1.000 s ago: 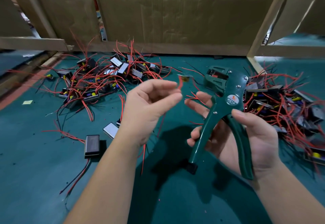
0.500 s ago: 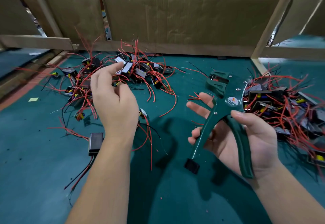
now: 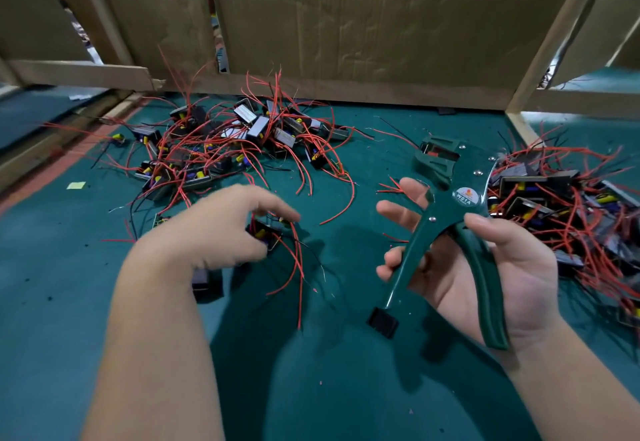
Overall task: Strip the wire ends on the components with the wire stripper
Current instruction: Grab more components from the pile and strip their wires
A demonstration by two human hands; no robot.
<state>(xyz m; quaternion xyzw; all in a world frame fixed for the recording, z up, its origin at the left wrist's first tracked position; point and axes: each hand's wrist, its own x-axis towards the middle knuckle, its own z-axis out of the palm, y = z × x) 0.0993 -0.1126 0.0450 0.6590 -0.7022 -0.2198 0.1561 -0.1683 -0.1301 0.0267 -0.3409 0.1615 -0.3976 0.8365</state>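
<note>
Lying across the upturned right hand (image 3: 516, 267), the wire stripper (image 3: 465, 198) sits above the green table (image 3: 86, 302). Its long axis runs away from the person, with the head toward the cardboard wall (image 3: 346, 25) and the spread handles toward the wrist. The thumb and loosely curled fingers hold the handles. The blurred left hand (image 3: 214, 232) curls over a component (image 3: 265, 237) trailing red wires; I cannot tell whether it has a grip.

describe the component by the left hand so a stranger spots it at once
On the green mat, look below the left pile of components. The component by the left hand is apart from that pile, its long red wires trailing toward the camera.
</note>
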